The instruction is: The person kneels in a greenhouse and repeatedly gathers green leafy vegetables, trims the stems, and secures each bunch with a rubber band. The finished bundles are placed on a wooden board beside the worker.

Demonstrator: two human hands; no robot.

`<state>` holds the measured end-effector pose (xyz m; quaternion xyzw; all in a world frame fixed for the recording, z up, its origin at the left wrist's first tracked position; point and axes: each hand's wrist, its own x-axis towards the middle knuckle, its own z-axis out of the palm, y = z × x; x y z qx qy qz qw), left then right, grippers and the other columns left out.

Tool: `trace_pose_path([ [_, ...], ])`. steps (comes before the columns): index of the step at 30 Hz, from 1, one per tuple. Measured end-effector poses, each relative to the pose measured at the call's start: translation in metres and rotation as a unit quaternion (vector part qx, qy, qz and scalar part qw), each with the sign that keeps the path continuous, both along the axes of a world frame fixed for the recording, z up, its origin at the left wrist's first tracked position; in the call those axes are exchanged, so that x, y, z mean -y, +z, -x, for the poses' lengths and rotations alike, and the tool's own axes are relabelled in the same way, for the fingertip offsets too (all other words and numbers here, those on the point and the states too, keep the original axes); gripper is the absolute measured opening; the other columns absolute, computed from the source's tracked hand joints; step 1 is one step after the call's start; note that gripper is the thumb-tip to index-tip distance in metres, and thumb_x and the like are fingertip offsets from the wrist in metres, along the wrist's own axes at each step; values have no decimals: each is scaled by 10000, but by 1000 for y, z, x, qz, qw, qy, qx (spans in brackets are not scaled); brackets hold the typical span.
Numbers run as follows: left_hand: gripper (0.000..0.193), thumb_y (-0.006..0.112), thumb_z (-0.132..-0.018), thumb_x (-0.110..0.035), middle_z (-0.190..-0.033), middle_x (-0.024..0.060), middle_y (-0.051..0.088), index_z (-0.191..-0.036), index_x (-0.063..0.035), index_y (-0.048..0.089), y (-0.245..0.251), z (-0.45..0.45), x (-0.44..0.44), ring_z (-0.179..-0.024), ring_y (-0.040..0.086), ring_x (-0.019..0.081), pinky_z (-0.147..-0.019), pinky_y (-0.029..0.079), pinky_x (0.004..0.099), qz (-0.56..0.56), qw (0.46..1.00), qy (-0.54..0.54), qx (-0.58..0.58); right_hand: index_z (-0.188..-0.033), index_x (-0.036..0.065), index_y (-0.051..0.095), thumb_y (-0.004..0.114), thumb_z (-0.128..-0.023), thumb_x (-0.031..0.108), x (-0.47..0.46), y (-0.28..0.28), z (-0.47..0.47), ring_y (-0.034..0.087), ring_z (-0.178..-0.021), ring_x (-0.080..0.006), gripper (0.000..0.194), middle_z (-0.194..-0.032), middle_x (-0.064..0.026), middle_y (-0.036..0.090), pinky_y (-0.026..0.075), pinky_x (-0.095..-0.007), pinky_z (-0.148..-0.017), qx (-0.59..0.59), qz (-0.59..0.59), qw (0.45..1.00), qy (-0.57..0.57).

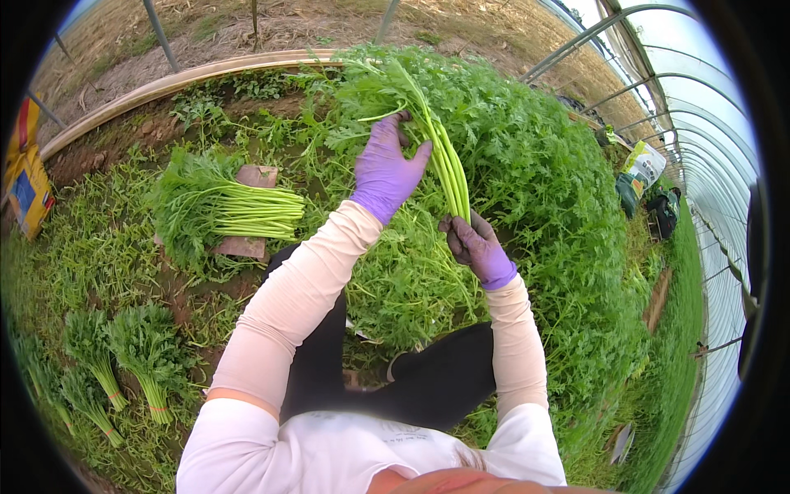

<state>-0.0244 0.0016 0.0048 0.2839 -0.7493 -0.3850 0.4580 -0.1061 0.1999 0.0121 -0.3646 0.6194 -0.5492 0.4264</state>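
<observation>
My right hand, in a soiled purple glove, grips the lower ends of a small bunch of leafy green stalks. The bunch slants up and left, its feathery leaves at the top. My left hand, gloved in purple too, is beside the upper stalks. Its thumb is at their edge, and its curled fingers are by a thin side stalk; whether they grip it is hidden. Left of my arms, a larger pile of cut stalks lies across a brown board, leaves to the left.
Dense leafy plants grow to the right. Loose greens lie between my legs. Several bunches tied with red bands lie at lower left. A yellow bag stands far left. Wooden edging and greenhouse hoops border the bed.
</observation>
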Motion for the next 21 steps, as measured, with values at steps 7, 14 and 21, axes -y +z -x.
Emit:
trace_pose_path([
  [7,441,732,-802,-323,-777,37,584,-1142,-61,630,-3,-1,7,-664,572,166,-647,485,318,-72,994,-83,-29,-1067,40,584,479,-1017,323,-9,5,5,268,-473,-36,306,-600,56,381,212,-200,-445,83,0,997,8],
  [14,316,759,-815,-332,-608,-26,553,-1026,-107,687,19,-17,3,-516,495,89,-522,428,260,-36,996,-40,65,-1054,26,581,468,-1018,301,-17,8,6,269,-467,-45,300,-599,47,382,219,-207,-440,81,-11,996,30],
  [21,216,624,-924,-374,-728,25,690,-953,-163,663,8,-16,45,-609,657,184,-573,531,335,-26,991,119,48,-1048,3,572,456,-1024,274,-28,4,15,274,-455,-46,295,-601,38,396,217,-211,-425,147,4,989,3],
])
